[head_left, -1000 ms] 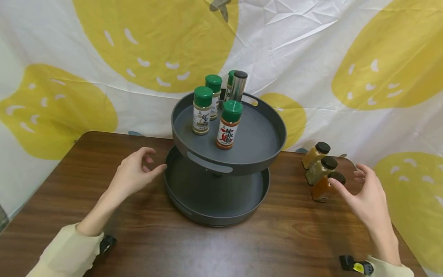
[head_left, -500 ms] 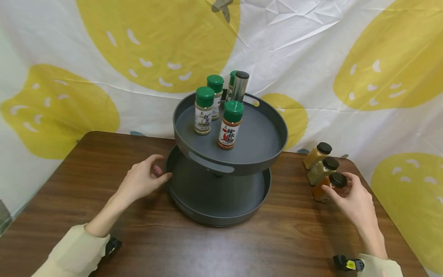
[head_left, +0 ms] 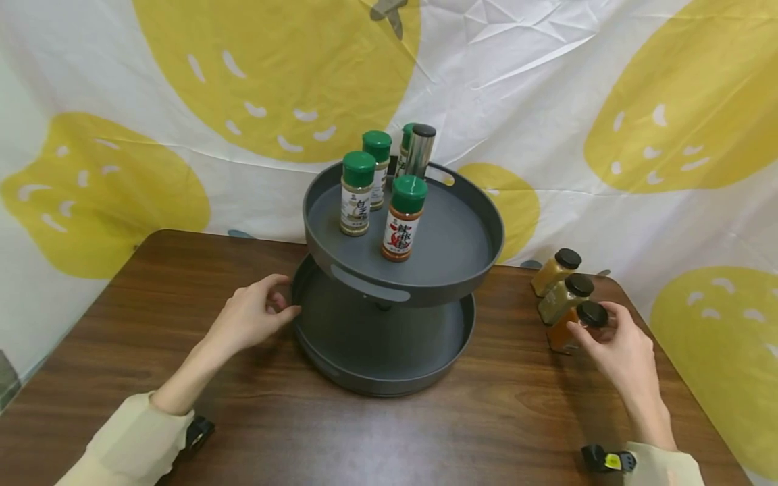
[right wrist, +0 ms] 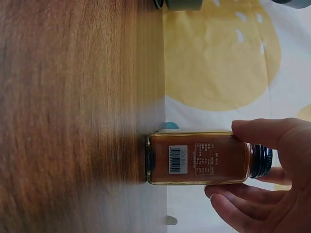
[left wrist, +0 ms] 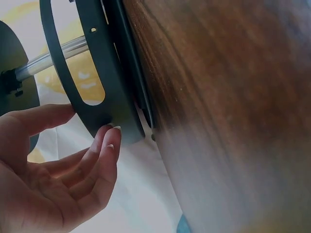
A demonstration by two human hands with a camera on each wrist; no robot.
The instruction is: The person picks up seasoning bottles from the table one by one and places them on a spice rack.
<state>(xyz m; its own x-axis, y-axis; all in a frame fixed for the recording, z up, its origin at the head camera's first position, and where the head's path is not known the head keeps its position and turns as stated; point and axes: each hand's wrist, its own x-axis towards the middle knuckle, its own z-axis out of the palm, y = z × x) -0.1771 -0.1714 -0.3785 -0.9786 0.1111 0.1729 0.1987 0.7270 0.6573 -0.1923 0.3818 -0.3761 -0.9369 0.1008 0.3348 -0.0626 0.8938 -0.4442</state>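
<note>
My right hand (head_left: 623, 351) holds a square glass spice jar (head_left: 562, 331) of orange-red powder by its upper part. In the right wrist view the jar (right wrist: 221, 162) stands on the table, thumb on one side and fingers on the other, below its black lid. My left hand (head_left: 249, 314) grips the lower tray (head_left: 383, 387) of a dark grey two-tier rack at its left rim. Left wrist view: the thumb touches the rim of this tray (left wrist: 114, 87), and fingertips lie against its outer wall. Several green-capped seasoning bottles, including a red-labelled one (head_left: 401, 226), stand on the upper tray (head_left: 456, 236).
Two more black-lidded jars, one greenish (head_left: 560, 304) and one yellow (head_left: 552, 275), stand in a row behind the held jar. A steel cylinder with a black top (head_left: 419, 152) is on the upper tray. A lemon-print cloth (head_left: 504, 88) hangs behind the wooden table (head_left: 486, 439).
My right hand has moved left onto the orange-red jar and closed around it. My left hand has come slightly right and down to the lower tray's rim. The jars and bottles keep their places.
</note>
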